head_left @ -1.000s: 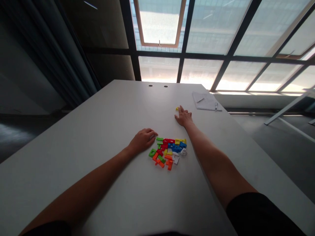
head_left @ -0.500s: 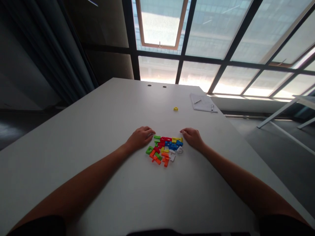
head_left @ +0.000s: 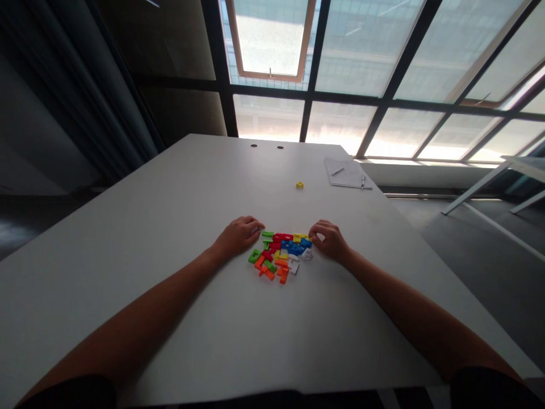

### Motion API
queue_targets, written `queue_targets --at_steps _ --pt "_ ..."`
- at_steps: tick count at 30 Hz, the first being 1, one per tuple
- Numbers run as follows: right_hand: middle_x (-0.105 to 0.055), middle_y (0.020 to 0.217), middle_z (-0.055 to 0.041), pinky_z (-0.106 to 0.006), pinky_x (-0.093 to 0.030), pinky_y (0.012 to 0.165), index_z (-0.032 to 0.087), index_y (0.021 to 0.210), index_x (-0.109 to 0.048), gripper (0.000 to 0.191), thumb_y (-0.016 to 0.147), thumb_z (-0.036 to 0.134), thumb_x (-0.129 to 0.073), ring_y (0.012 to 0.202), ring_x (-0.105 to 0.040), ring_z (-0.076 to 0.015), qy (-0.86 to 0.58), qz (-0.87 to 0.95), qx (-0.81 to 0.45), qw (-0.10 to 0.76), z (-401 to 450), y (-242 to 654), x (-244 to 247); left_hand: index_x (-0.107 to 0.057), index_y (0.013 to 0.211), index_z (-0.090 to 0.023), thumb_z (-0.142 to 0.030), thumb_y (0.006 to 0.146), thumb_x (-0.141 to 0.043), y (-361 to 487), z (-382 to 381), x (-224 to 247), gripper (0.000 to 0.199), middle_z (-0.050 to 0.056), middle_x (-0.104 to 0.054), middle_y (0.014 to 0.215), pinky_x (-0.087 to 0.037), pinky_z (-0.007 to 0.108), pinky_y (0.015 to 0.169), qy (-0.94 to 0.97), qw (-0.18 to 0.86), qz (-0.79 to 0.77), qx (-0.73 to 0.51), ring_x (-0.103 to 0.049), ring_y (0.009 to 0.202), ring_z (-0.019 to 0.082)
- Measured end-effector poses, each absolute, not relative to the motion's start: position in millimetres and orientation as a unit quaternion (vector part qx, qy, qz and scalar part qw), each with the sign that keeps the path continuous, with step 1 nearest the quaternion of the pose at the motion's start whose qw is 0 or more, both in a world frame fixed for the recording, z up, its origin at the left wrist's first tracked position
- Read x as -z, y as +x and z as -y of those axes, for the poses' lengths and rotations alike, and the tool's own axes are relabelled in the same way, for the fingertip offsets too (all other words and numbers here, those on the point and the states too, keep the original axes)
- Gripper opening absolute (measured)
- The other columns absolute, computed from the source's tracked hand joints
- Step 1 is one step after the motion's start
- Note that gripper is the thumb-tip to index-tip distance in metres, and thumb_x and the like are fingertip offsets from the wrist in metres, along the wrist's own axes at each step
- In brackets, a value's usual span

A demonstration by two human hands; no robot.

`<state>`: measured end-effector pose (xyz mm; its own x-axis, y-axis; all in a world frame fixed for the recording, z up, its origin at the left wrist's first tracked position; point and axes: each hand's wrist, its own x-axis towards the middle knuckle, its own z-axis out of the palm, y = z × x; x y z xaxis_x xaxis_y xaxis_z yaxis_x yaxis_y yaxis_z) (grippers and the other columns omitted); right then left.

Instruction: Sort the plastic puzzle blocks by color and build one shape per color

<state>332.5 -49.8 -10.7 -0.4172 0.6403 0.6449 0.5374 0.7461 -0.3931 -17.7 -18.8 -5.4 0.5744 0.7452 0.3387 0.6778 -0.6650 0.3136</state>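
Note:
A tight cluster of small plastic puzzle pieces, some letter-like, lies flat on the white table (head_left: 187,210) between my hands. A green piece (head_left: 268,234) is at its far left corner, with red pieces (head_left: 282,237), a yellow piece (head_left: 300,237) and blue pieces (head_left: 293,247) to its right. Orange pieces (head_left: 281,272) and white pieces (head_left: 293,264) lie nearer me. My left hand (head_left: 239,236) rests on the table, fingers stretched toward the green piece. My right hand (head_left: 330,238) curls thumb and forefinger into a ring, its fingertips pinched at the yellow piece's right end.
One separate yellow piece (head_left: 300,185) lies farther back. White paper (head_left: 347,173) with a pen (head_left: 338,171) and another slim object (head_left: 363,182) is near the right edge. Two round holes pierce the table's far end. Another white table (head_left: 528,167) stands at right.
My right hand has moved in to the yellow piece, its thumb and forefinger now forming a ring. The left hand stays beside the green piece. The whole view has shifted slightly.

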Motion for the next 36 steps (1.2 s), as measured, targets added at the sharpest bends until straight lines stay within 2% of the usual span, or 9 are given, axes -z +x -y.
queue_targets --at_steps 3,8,13,18,22,25,31,36 --pt "-0.071 0.078 -0.0039 -0.032 -0.050 0.073 0.022 0.077 -0.067 0.020 0.090 0.011 -0.057 0.074 -0.064 -0.0193 -0.388 0.831 -0.068 0.393 48.0 332.0 11.7 -0.077 0.117 -0.024 -0.034 0.102 -0.052 -17.5 18.7 5.5 0.031 0.009 -0.074 0.119 -0.054 0.042 0.100 0.882 0.075 -0.405 -0.229 -0.068 0.108 0.026" --pt "-0.079 0.094 -0.0066 -0.036 -0.054 0.087 0.023 0.087 -0.074 0.017 0.094 0.015 -0.061 0.088 -0.070 -0.0222 -0.402 0.835 -0.061 0.370 43.8 331.6 14.8 -0.077 0.117 -0.024 -0.034 0.102 -0.052 -17.2 18.9 5.5 0.031 0.009 -0.074 0.119 -0.053 0.042 0.100 0.882 0.075 -0.404 -0.229 -0.068 0.109 0.025" --pt "-0.079 0.104 -0.0080 -0.037 -0.054 0.094 0.023 0.098 -0.077 0.016 0.099 0.023 -0.061 0.095 -0.072 -0.0229 -0.412 0.840 -0.067 0.347 43.3 330.7 15.7 -0.077 0.117 -0.023 -0.034 0.103 -0.051 -17.4 19.0 5.1 0.032 0.009 -0.074 0.119 -0.053 0.041 0.099 0.884 0.072 -0.402 -0.228 -0.068 0.108 0.025" --pt "-0.076 0.103 -0.0067 -0.033 -0.055 0.085 0.022 0.106 -0.077 0.015 0.098 0.026 -0.065 0.087 -0.071 -0.0202 -0.496 0.788 -0.082 0.356 37.1 332.9 20.1 -0.077 0.117 -0.024 -0.033 0.102 -0.051 -17.8 18.4 5.7 0.031 0.009 -0.073 0.119 -0.053 0.041 0.100 0.886 0.069 -0.401 -0.224 -0.068 0.108 0.025" --pt "-0.075 0.101 -0.0056 -0.030 -0.055 0.080 0.021 0.099 -0.078 0.011 0.095 0.026 -0.069 0.079 -0.070 -0.0171 -0.528 0.763 -0.095 0.361 26.3 337.7 22.3 -0.077 0.116 -0.024 -0.032 0.101 -0.052 -16.8 17.8 6.7 0.031 0.008 -0.073 0.118 -0.053 0.041 0.100 0.884 0.065 -0.405 -0.224 -0.068 0.108 0.025" --pt "-0.075 0.100 -0.0058 -0.029 -0.054 0.079 0.021 0.098 -0.079 0.014 0.097 0.023 -0.065 0.076 -0.069 -0.0164 -0.530 0.774 -0.072 0.340 11.4 340.5 20.3 -0.078 0.115 -0.024 -0.031 0.100 -0.053 -15.1 18.0 7.1 0.029 0.008 -0.073 0.117 -0.053 0.041 0.100 0.881 0.061 -0.410 -0.226 -0.068 0.107 0.025" --pt "-0.077 0.105 -0.0075 -0.029 -0.051 0.087 0.021 0.104 -0.080 0.022 0.099 0.018 -0.059 0.088 -0.070 -0.0193 -0.567 0.777 -0.012 0.276 -38.0 338.1 14.1 -0.077 0.115 -0.025 -0.030 0.100 -0.053 -13.8 19.1 6.0 0.029 0.008 -0.073 0.116 -0.053 0.042 0.098 0.879 0.060 -0.416 -0.226 -0.068 0.106 0.025" --pt "-0.077 0.114 -0.0104 -0.029 -0.050 0.089 0.022 0.110 -0.080 0.024 0.102 0.025 -0.057 0.098 -0.070 -0.0223 -0.645 0.722 0.019 0.250 -85.2 326.3 14.3 -0.077 0.117 -0.025 -0.031 0.101 -0.052 -14.3 20.3 5.4 0.030 0.008 -0.073 0.117 -0.053 0.041 0.097 0.878 0.056 -0.423 -0.216 -0.067 0.106 0.025"
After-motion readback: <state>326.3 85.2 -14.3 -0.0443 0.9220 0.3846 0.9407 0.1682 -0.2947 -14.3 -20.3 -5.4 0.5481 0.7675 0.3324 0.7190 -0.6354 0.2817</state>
